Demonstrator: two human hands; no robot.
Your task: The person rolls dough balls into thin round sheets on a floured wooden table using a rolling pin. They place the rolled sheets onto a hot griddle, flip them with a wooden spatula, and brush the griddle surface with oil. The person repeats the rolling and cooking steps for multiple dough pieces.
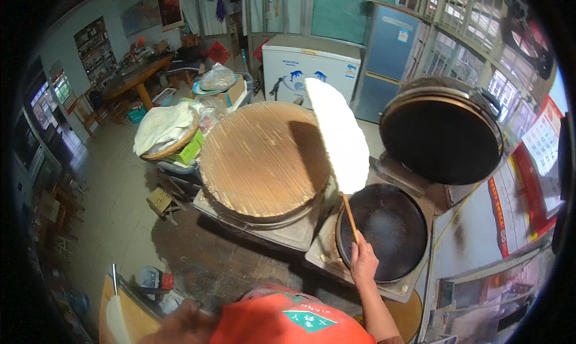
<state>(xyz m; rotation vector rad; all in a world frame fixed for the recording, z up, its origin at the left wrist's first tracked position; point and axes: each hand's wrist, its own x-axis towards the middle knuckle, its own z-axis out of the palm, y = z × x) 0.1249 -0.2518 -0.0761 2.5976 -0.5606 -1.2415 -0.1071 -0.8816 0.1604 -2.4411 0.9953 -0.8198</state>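
My right hand (363, 261) is closed round the lower end of a thin wooden stick (350, 217). From that stick hangs a large pale flatbread (345, 137), folded over into a half round, above the far edge of a round dark griddle pan (387, 230). Left of the flatbread lies a round, tan slatted board (258, 158) on a stand; the flatbread's shadow falls on it. My left hand (185, 317) is low at the left, dark and smeared, so its fingers cannot be made out. Beside it is a wooden work board (141, 320) with a pale rolling pin (117, 308).
A black round griddle lid (441, 141) stands raised behind the pan, near the right wall. Beyond the slatted board, a basket (175, 146) holds pale cloth. A white chest freezer (309, 71) and a blue fridge (386, 56) stand behind. A small stool (163, 201) is on the floor.
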